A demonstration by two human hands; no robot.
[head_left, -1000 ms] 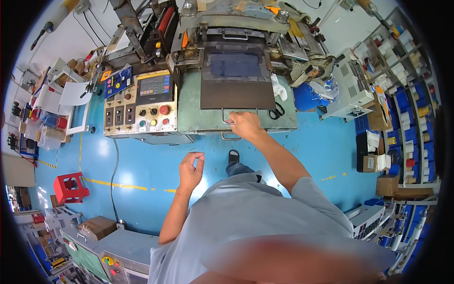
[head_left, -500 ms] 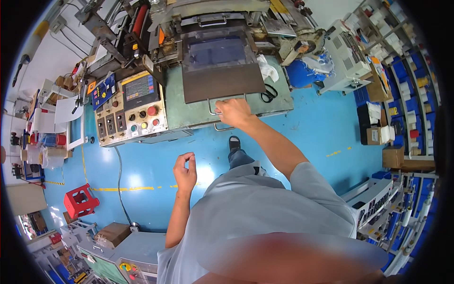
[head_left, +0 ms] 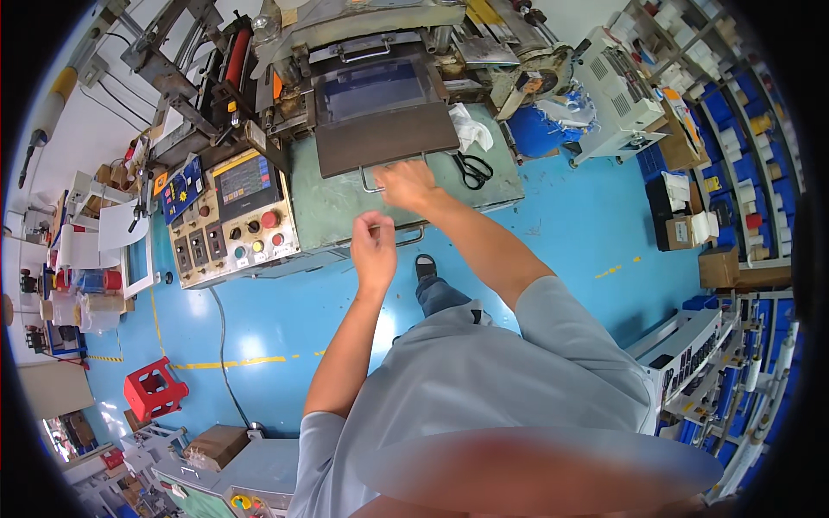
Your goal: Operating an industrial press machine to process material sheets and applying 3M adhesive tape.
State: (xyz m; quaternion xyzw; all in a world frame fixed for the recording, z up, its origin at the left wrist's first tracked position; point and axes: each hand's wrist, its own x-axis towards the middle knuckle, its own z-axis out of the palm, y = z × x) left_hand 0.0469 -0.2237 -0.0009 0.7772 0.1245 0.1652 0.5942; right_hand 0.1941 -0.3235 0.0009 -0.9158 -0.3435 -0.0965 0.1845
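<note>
My right hand (head_left: 406, 185) is closed around the metal handle (head_left: 367, 180) on the front edge of a flat dark brown plate (head_left: 389, 138). A clear, bluish sheet (head_left: 376, 91) covers the plate's far part, which reaches in under the press (head_left: 380, 33). My left hand (head_left: 374, 246) is raised in front of the green worktable (head_left: 306, 198), below and left of the right hand. Its fingers are curled in, and nothing shows in them. Black-handled scissors (head_left: 474, 172) and a white cloth (head_left: 471, 129) lie right of the plate.
Left of the plate stands a control panel (head_left: 226, 246) with a screen, knobs and a red button. Another metal handle (head_left: 413, 235) sits on the table's front. A red stool (head_left: 156, 388) stands on the blue floor at left. Shelves with blue bins (head_left: 734, 138) line the right.
The plate has slid away from me toward the press, with my right hand staying on its handle. My left hand has come up and forward, close to the table's front edge.
</note>
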